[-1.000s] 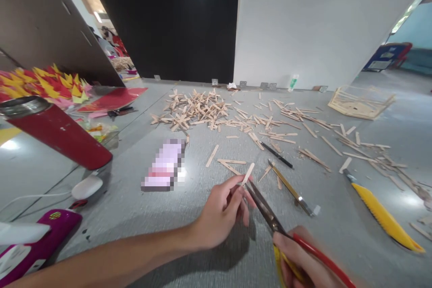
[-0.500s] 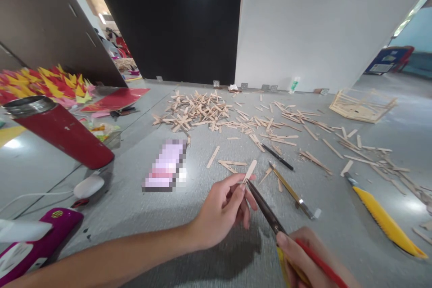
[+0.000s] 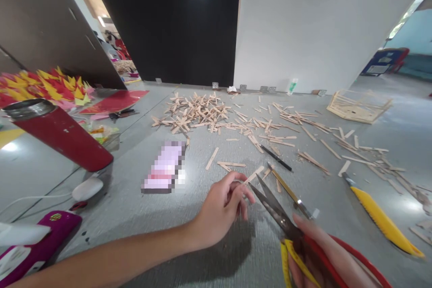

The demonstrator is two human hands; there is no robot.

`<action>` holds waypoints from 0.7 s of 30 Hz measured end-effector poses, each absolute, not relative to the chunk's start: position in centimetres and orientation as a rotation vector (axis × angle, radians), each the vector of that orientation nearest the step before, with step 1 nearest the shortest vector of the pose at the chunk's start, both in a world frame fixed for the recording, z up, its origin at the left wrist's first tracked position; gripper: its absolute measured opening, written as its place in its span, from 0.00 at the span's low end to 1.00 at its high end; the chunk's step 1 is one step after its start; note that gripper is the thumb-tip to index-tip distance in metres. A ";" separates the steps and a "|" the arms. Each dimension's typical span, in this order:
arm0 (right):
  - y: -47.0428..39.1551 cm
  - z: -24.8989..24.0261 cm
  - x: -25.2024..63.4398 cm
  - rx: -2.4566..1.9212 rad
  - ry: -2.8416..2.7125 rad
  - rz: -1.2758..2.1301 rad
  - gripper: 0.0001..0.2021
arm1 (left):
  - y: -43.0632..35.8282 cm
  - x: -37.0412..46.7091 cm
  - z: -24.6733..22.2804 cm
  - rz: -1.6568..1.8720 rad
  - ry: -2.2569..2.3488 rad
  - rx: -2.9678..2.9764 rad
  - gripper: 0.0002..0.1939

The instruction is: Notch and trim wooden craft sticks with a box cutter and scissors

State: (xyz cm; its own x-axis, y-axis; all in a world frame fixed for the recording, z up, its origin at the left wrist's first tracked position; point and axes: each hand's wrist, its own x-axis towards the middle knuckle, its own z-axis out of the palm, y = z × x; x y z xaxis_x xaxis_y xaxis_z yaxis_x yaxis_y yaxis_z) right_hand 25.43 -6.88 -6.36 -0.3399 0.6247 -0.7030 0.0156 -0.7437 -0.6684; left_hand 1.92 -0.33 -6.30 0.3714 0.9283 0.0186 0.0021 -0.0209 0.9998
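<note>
Between the thumb and fingers of my left hand [image 3: 224, 202] is a thin wooden craft stick [image 3: 255, 173], its rounded end pointing up and to the right. My right hand [image 3: 324, 252] grips a pair of scissors [image 3: 281, 218] with red and yellow handles. The blades are parted, their tips close beside the stick and my left fingers. Just beyond lie a few loose craft sticks [image 3: 231, 164] and a gold-coloured craft knife [image 3: 286, 184]. A slim black pen-like tool [image 3: 276, 158] rests a little farther back.
A heap of craft sticks [image 3: 199, 112] spreads across the floor behind. At right are a yellow-handled saw-like tool [image 3: 384, 220] and a small stick frame [image 3: 359, 108]. To the left stand a red flask [image 3: 64, 135], a phone [image 3: 165, 166] and a purple power strip [image 3: 64, 225].
The scissor blades have opened, and my right hand has spread with the handles. The craft stick has tilted from steep to flatter, leaning to the right.
</note>
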 end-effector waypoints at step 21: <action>-4.5 -5.0 25.9 -1.530 -0.804 2.442 0.58 | 0.1 0.4 -7.8 0.779 1.216 2.080 0.08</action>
State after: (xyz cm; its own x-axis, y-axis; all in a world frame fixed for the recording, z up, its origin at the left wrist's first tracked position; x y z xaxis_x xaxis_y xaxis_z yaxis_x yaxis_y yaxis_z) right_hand 25.87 -4.53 -4.99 -0.4683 0.3954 -0.7901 0.1516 -0.8450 -0.5128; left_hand 0.45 0.12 -7.83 0.4078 0.8941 0.1851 0.5417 -0.4001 0.7393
